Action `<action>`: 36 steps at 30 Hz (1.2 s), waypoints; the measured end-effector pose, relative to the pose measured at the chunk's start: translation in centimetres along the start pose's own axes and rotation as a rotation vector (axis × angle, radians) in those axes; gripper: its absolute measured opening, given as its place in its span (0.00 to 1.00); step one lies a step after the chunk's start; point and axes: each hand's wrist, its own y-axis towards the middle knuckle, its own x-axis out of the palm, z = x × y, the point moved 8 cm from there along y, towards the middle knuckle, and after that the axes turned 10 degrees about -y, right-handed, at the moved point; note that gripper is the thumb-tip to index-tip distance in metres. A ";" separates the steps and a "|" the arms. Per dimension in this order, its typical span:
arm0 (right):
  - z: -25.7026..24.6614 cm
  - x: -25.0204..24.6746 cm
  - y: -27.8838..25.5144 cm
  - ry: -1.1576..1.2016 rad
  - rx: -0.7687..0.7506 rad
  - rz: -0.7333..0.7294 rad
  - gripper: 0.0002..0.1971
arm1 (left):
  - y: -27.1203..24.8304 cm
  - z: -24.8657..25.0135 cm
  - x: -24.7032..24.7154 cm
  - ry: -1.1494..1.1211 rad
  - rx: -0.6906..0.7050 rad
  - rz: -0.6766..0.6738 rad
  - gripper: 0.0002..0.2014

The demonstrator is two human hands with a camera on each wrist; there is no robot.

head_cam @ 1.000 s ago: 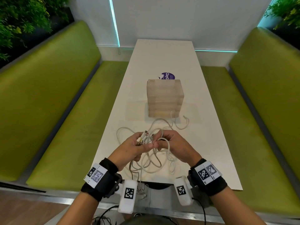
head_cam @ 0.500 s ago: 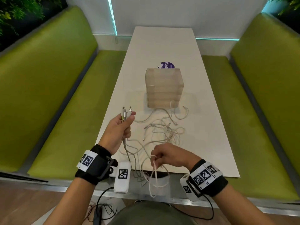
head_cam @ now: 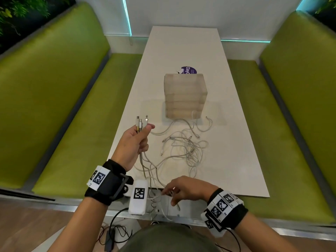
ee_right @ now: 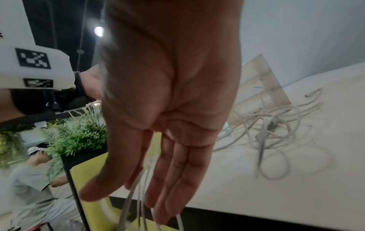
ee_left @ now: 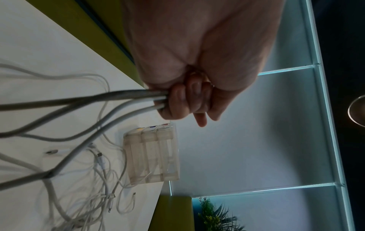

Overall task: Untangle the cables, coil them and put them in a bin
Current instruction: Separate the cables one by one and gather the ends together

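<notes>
While the left hand (head_cam: 133,142) grips several cables (head_cam: 183,148) just below their plugs (head_cam: 141,121), the rest lies tangled on the table (head_cam: 227,142) before the bin (head_cam: 184,96), some strands hanging off the near edge. Right hand (head_cam: 183,190) fingers are nearly straight, strands running loosely between them. Light and limp, the cords will likely snag at plugs; better to hold near a plug and draw slowly.

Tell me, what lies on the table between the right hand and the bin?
In the head view, the tangle of white cables lies between the right hand and the bin, on the table.
</notes>
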 end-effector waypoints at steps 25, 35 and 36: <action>6.4 -9.9 -1.3 0.214 0.196 0.718 0.06 | 0.0 0.3 -0.1 -0.030 0.000 0.022 0.08; 4.8 -12.3 5.3 -0.241 0.435 0.417 0.15 | -0.2 -0.8 -1.5 -0.011 -0.032 0.066 0.10; 4.8 -12.5 5.3 -0.202 0.419 0.421 0.13 | -0.3 -0.9 -1.8 -0.007 -0.035 0.072 0.10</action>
